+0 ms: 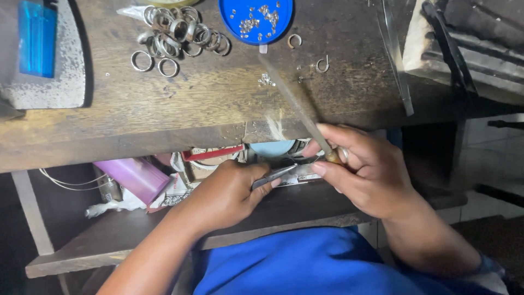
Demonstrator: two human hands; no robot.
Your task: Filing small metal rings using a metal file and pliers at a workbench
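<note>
Tweezers (275,175) | left hand (229,194) curled, grip pinching them | right hand (368,175) fingers closed on tilted file (297,106)

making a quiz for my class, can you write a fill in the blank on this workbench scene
1. The right hand grips a long thin ____ that slants up over the bench.
2. The pile of metal rings lies to the ____ of the round dish.
3. That dish is coloured ____.
4. The left hand pinches a small grey metal tool ____ the benchtop edge.

Missing words: file; left; blue; below
</note>
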